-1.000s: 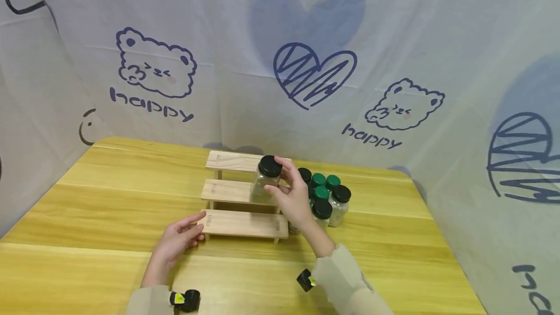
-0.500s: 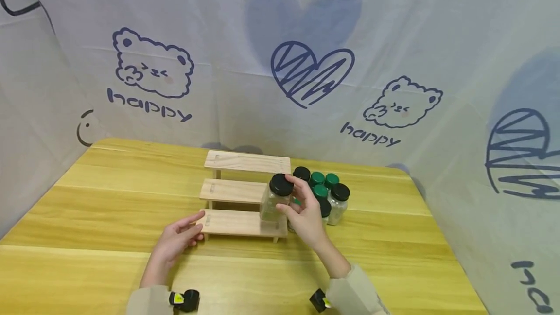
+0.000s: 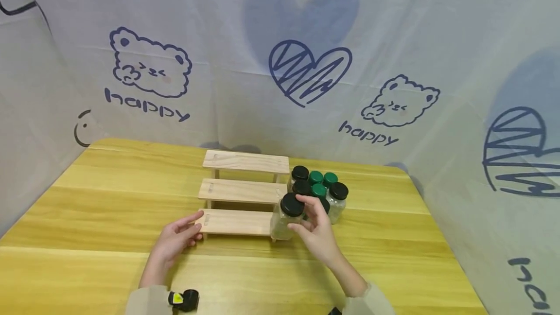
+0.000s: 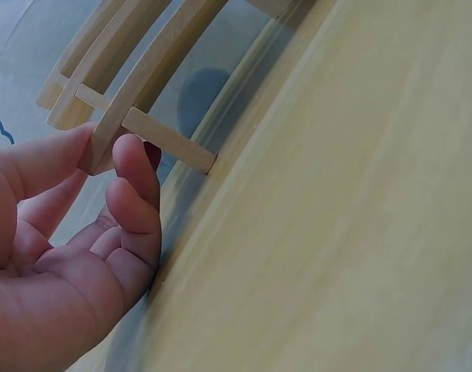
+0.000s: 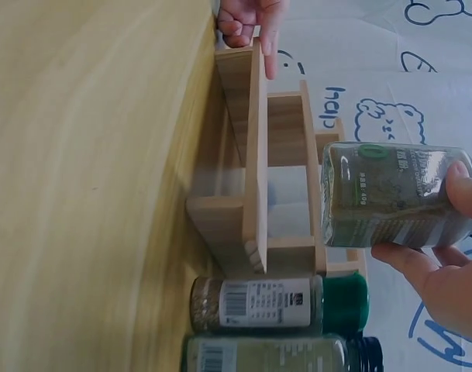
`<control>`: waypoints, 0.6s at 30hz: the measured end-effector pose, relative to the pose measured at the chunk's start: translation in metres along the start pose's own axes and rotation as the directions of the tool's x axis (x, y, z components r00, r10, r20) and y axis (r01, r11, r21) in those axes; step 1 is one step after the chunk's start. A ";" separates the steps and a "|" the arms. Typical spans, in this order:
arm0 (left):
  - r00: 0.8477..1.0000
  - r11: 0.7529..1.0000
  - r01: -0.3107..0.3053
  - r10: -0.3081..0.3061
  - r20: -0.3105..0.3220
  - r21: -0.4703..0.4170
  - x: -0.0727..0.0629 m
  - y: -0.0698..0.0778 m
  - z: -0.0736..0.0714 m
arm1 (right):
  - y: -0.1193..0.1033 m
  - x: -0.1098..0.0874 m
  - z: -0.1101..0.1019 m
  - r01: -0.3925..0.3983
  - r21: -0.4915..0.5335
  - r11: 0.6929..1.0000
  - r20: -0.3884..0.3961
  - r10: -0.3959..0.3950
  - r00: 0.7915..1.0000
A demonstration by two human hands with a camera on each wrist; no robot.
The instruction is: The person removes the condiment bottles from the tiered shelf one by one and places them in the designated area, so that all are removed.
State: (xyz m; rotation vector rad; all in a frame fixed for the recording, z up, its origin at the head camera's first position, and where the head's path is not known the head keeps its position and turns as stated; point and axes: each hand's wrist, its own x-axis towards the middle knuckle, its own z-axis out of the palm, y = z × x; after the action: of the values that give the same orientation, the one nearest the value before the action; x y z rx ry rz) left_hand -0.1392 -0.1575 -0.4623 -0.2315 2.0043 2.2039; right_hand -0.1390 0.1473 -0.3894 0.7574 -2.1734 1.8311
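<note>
A three-step wooden rack (image 3: 238,222) stands on the table. My left hand (image 3: 172,242) pinches the left end of its lowest shelf, and in the left wrist view the thumb and fingers (image 4: 131,159) lie at the plank's corner. A clear spice jar (image 3: 282,226) with a black lid and a printed label is in my right hand (image 3: 321,237), gripped near the top between thumb and fingers. The jar overlaps the right end of the lowest shelf in the head view. From the right wrist, the jar's base shows apart from that shelf, raised above it.
Several jars with green lids (image 3: 330,179) and black lids (image 3: 339,190) stand close together right of the rack. A green-lidded jar (image 5: 270,302) is right beside the rack's end. Behind the wooden table (image 3: 109,198) hangs a printed cloth (image 3: 236,101).
My right hand has carried the jar down, toward me and to the right, from in front of the middle shelf to the lowest shelf's right end. The left hand keeps its hold on the rack.
</note>
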 end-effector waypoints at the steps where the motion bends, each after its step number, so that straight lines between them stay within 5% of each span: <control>1: 1.000 1.000 0.001 -0.001 0.000 0.000 0.000 0.000 0.000 | 0.000 -0.002 -0.001 -0.008 0.001 1.000 -0.003 0.008 1.000; 18: 1.000 1.000 0.019 -0.019 -0.001 -0.005 -0.001 0.001 0.000 | 0.006 -0.037 -0.035 -0.034 -0.042 0.999 -0.031 0.033 0.999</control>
State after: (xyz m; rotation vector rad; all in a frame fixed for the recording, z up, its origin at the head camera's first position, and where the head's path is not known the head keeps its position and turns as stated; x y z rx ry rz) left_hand -0.1385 -0.1579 -0.4617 -0.2512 1.9895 2.1980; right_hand -0.1162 0.1905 -0.4041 0.6841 -2.2121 1.7939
